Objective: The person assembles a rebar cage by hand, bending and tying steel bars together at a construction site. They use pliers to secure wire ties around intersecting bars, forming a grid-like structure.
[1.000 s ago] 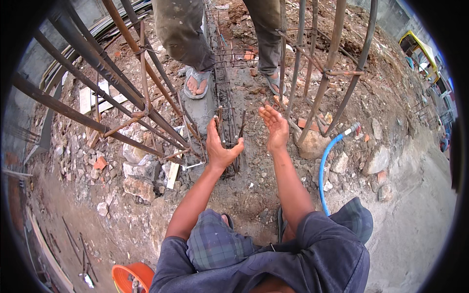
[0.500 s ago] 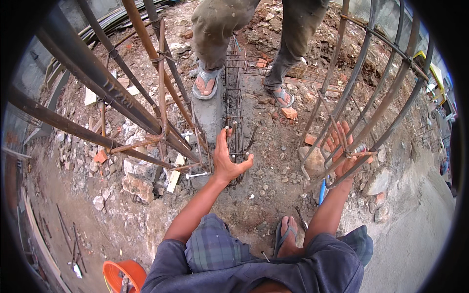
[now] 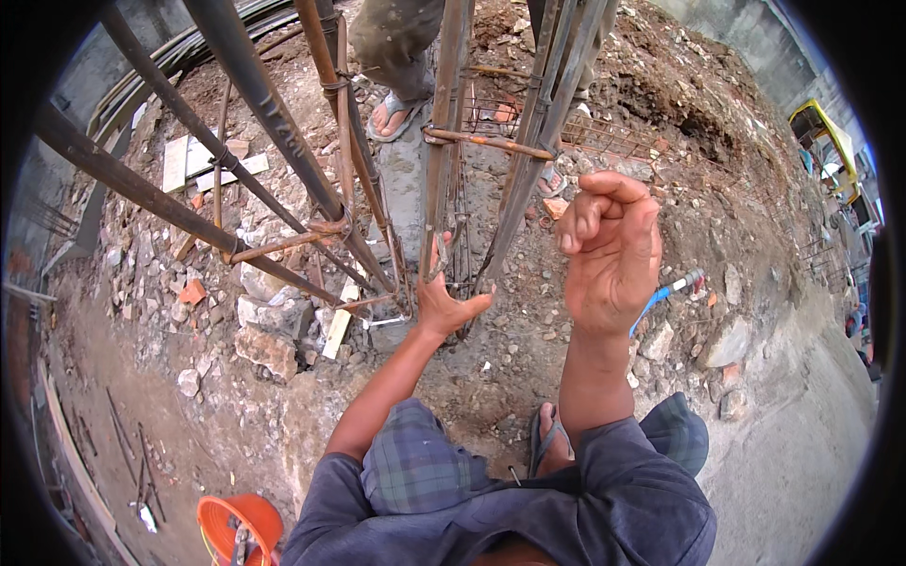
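- The steel bar cage [image 3: 518, 189] stands in the upper middle of the frame, its tall bars running up out of view and drawing closer together toward their lower ends.
- Its bars look dull grey-brown, with ribbed, weathered surfaces. A rusty, orange-brown crosspiece [image 3: 491, 142] spans them, fixed at the crossings with dark wire ties.
- The left hand [image 3: 445, 304] is at the foot of the cage, near the centre of the frame. Its fingers point upward and the thumb stretches right, spread wide apart. A bar passes in front of part of the hand; I cannot tell whether skin and steel touch.
- The right hand [image 3: 613, 250] is raised right of centre, apart from the cage. Its fingers are loosely half-curled, the palm faces the view, and the thumb stands up at its right side.
- Behind the right wrist, a blue hose [image 3: 665, 294] shows against the stony ground.
- Beyond the cage, at the top, another person's trousers [image 3: 392, 42] and a foot in a grey sandal [image 3: 394, 121] are partly hidden by bars.
- A second group of thick bars [image 3: 283, 127] slants across the upper left.
- Below those lie a brick chunk [image 3: 192, 291] and a large stone [image 3: 266, 351].
- An orange bucket [image 3: 267, 517] sits at the lower left.
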`<state>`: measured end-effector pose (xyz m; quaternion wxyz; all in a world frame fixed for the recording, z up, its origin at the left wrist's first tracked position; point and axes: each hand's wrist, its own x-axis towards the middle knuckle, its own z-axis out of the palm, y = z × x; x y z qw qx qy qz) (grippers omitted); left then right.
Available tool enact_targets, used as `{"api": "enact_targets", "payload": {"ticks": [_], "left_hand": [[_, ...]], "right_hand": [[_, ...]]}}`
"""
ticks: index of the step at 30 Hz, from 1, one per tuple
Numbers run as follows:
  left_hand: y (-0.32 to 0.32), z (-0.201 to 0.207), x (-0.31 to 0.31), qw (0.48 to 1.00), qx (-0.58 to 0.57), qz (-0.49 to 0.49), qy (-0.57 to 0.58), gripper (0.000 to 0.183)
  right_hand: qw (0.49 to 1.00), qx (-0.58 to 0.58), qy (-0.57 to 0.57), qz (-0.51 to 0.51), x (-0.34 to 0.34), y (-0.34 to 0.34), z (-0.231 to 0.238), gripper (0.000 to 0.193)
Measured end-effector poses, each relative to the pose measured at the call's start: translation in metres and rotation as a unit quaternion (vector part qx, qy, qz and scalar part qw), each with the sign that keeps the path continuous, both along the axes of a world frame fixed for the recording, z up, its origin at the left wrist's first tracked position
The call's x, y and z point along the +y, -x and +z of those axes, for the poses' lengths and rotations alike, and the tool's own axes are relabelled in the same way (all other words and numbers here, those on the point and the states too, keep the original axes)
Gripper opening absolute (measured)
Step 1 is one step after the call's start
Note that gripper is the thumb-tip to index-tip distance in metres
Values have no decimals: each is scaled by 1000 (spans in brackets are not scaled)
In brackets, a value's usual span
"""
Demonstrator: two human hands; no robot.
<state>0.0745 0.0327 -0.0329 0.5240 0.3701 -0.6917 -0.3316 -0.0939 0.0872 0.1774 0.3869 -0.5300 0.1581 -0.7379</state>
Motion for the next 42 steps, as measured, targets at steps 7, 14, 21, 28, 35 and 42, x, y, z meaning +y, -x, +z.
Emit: {"api": "enact_targets", "payload": {"ticks": [7,14,21,28,35,42], "left_hand": [[-2,-12,0,1000,-6,22,18,118],[0,-3,-1,1000,-5,18,8,115],[-4,-9,-2,1000,4,-2,-17,105],[-3,-1,-3,1000,-25,6,4,102],[3,0,-5,998,58,-5,10,98],[5,5,2,999,32,-5,19,108]], "right_hand": [[968,-5,-89,-236,-26,-67,-11,32],[981,-65,-97,-154,-30,-65,-22,33],[985,-39,-90,-139,-26,-57,-50,40],[986,-46,-89,-131,-28,-59,-78,43],[990,-24,-84,-107,-30,-62,-76,45],[994,-25,-61,-92,-46,-56,-57,47]]}}
